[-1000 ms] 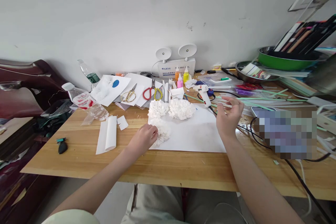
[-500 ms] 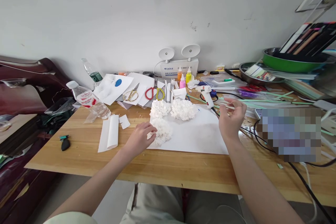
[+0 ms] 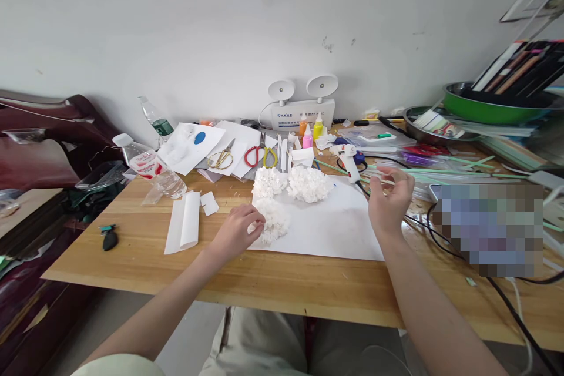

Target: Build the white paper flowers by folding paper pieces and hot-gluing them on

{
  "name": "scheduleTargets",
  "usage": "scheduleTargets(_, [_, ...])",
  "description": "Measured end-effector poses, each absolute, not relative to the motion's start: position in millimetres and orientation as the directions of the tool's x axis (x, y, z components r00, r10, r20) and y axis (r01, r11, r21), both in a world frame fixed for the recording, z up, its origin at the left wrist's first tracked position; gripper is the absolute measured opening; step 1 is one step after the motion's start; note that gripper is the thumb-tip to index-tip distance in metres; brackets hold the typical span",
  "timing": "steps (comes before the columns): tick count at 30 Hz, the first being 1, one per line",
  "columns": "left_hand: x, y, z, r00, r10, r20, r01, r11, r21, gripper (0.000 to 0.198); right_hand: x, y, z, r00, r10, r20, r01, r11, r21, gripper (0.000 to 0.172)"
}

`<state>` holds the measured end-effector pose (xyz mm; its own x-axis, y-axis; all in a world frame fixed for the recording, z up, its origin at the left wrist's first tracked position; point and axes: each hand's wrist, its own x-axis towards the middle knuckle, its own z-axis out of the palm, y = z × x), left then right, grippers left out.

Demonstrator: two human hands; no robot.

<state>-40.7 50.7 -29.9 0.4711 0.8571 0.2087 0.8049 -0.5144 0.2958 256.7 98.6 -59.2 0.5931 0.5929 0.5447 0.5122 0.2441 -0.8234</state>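
Clump [image 3: 275, 224] up front has the left hand [image 3: 237, 228] at its edge, fingers loosely curled, can't tell if gripping; right hand's [image 3: 389, 204] half-open, empty, near the glue gun [image 3: 346, 158].

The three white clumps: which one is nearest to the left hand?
The front clump: the left hand is at its left edge, while the back-left clump and back-right clump lie farther away.
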Motion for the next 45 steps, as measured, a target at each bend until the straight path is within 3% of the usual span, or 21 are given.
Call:
scheduleTargets(8, [-40.8,50.3,-26.3,0.446,0.865,0.230,0.826,-0.497,0.267,0.012,256.6,98.5,-59.7,0.597,0.598,0.535,0.506,0.237,-0.829,0.023])
scheduleTargets(18, [-41.4,52.0,-29.2,0.444,0.866,0.229,0.791,-0.499,0.354,0.013,256.3,98.1,-58.8,0.594,0.602,0.534,0.501,0.243,-0.830,0.022])
scheduleTargets(35, [-40.3,46.6,-24.0,0.430,0.872,0.232,0.842,-0.480,0.245,0.007,256.3,98.2,-59.8,0.603,0.599,0.527,0.496,0.236,-0.836,0.022])
scheduleTargets(45, [-35.7,41.6,-26.6,0.371,0.901,0.226,0.887,-0.416,0.202,0.018,256.7,99.0,-59.9,0.608,0.590,0.531,0.491,0.246,-0.836,0.021])
